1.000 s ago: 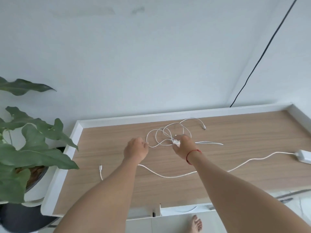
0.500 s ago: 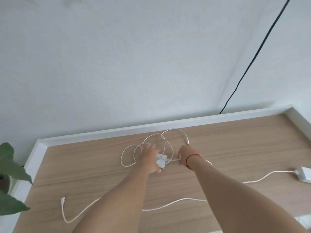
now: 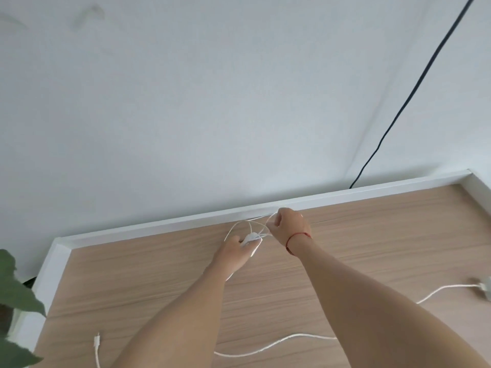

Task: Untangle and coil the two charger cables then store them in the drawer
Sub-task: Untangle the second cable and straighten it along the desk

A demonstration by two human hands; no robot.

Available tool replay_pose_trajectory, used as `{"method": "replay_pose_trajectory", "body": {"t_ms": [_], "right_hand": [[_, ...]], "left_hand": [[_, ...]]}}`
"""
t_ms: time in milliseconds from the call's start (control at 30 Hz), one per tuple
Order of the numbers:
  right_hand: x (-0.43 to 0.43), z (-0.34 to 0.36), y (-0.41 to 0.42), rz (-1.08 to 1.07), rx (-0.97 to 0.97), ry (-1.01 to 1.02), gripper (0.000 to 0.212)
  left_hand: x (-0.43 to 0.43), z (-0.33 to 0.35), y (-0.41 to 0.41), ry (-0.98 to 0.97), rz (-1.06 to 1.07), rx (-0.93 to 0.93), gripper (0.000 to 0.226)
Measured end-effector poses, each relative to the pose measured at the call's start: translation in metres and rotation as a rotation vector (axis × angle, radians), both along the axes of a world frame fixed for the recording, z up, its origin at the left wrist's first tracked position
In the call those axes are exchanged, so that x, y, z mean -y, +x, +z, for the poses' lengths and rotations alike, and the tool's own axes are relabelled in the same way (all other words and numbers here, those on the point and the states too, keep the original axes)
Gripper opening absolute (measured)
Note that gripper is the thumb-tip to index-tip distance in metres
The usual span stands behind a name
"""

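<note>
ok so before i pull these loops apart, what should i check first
1. Left hand grip on the white plug: ok, fingers curled round it.
2. Right hand grip on the cable loops: ok, pinching one strand.
3. Loops untangled: not ok, strands cross between the hands.
4. Second cable clear of the tangle: cannot tell, the arms hide part of it.
5. Drawer open and ready: cannot tell, out of view.

Light wood counter with white rim; a long white cable lies across its near part, up to a white adapter at right. A cable tangle is near the back rim.
</note>
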State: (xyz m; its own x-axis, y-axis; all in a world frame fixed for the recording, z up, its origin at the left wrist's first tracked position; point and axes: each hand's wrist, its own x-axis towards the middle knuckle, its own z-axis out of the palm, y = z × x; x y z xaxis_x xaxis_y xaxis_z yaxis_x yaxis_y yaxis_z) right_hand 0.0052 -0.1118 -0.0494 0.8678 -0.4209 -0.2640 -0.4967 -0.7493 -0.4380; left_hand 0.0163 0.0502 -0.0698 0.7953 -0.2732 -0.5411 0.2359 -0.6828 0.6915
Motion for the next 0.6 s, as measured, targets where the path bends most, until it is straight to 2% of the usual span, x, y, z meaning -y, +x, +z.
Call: {"method": "replay_pose_trajectory", "body": {"t_ms": [100,133,233,367,433,500,600], "right_hand": [[-0.013,-0.001,-0.008,-0.157,-0.244,0.596,0.030],[-0.018,-0.001,-0.011,-0.197,-0.277,0.725,0.032],[-0.031,-0.001,-0.014,-0.250,-0.229,0.902,0.033],[-0.045,-0.001,-0.012,-0.225,-0.252,0.930,0.046],[-0.047,-0.002,-0.014,-0.206,-0.262,0.908,0.049],[-0.043,-0.002,-0.018,-0.200,-0.240,0.806,0.044],[-0.032,0.000,-0.025,-0.347,-0.102,0.614,0.035]], "left_hand": [[-0.003,0.009,0.003,-0.007,0.054,-0.021,0.053],[-0.005,0.009,0.004,0.008,0.050,-0.019,0.056],[-0.013,0.014,0.006,0.034,0.021,-0.095,0.069],[-0.020,0.024,0.006,0.005,0.018,-0.274,0.052],[-0.033,0.031,0.010,0.013,0.018,-0.314,0.051],[-0.058,0.034,0.021,0.075,0.098,-0.219,0.053],[-0.113,0.040,0.044,0.341,0.322,0.111,0.042]]}}
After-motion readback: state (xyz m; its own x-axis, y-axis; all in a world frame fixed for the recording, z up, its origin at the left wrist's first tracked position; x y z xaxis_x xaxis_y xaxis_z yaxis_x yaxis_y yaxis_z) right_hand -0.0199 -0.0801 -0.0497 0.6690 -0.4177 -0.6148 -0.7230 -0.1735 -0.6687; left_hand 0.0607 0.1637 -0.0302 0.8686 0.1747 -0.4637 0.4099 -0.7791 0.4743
